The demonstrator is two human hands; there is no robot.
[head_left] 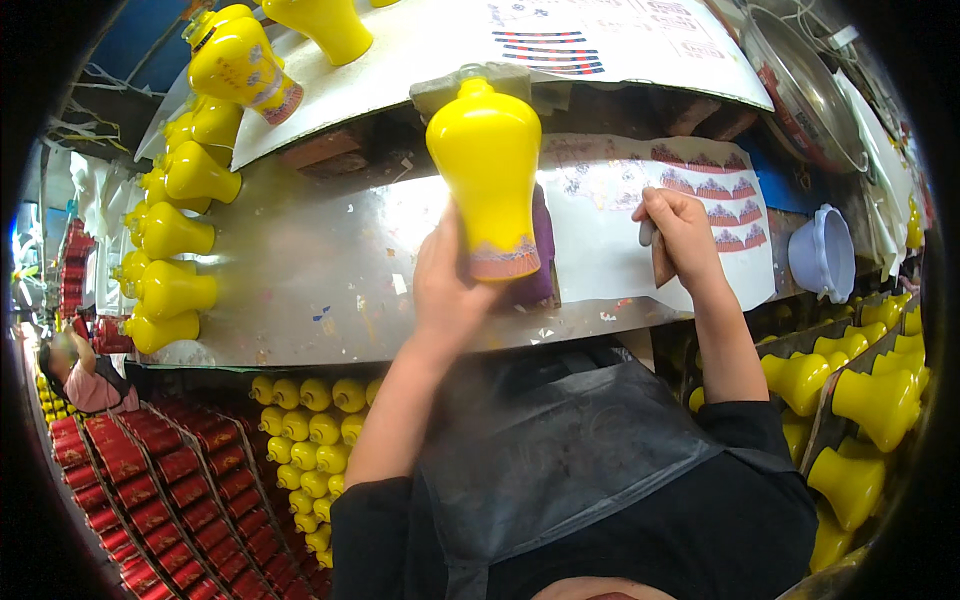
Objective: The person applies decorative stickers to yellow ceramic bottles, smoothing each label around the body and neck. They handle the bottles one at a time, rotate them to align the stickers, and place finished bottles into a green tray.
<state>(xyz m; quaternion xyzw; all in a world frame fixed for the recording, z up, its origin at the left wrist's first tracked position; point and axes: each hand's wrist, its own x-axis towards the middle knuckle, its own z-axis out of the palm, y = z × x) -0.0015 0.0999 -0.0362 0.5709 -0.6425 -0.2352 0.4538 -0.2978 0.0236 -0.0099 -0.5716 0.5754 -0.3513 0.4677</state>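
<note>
A glossy yellow vase-shaped bottle (483,150) stands out above the bench, its narrow neck pointing away from me. A pinkish patterned band runs round its base. My left hand (447,280) is closed on the lower part of the bottle from the left; some fingers are hidden behind it. My right hand (678,225) is closed over the white sheet on the right, gripping a small flat brown piece (662,266) whose kind I cannot make out. Beneath the hand, the decal sheet (620,262) carries several curved pink and purple strips (712,188). Behind the bottle's base lies a purple cloth (543,245).
Several yellow bottles (178,228) line the bench's left end. A decorated bottle (245,65) is on the raised white board (430,50), beside more decals. A pale lilac bucket (822,255) sits right. Racked bottles flank me; red cylinders (180,500) and another person (95,380) are left.
</note>
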